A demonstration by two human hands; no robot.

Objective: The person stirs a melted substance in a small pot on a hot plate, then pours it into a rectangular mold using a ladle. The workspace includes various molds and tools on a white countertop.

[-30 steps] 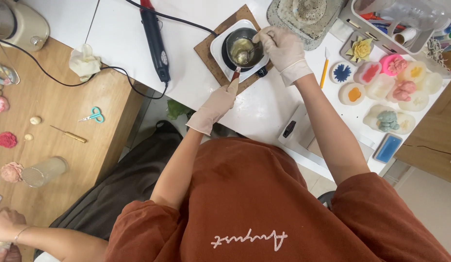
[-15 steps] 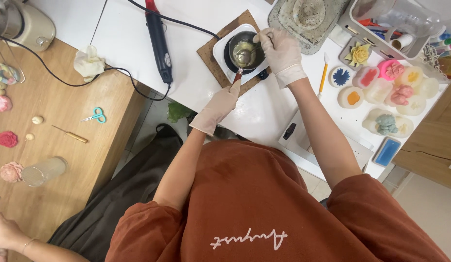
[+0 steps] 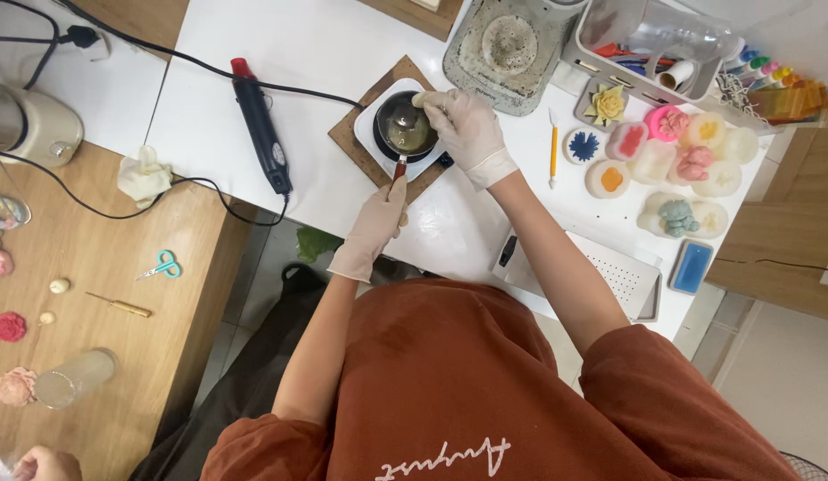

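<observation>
Gloved left hand (image 3: 375, 225) gripping the red handle (image 3: 399, 168) of a small dark pot (image 3: 405, 129), yellowish liquid sitting inside, gloved right hand (image 3: 467, 127) curling over the pot's far rim, fingertips hiding whatever they are pinching, white hotplate (image 3: 369, 134) underneath.

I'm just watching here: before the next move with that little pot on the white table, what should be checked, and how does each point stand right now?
1. Left hand on the red handle of the small dark metal pot: ok, gloved fingers grip it.
2. Right hand steadying the pot rim: ok, fingertips rest at its edge.
3. Pot seated on the white square hotplate: ok, centred, level.
4. Hotplate on the brown cork mat: ok.
5. Black heat gun apart from the pot: ok, it lies to the side.
6. Pot contents fully melted: cannot tell, only a yellowish pool shows.
</observation>
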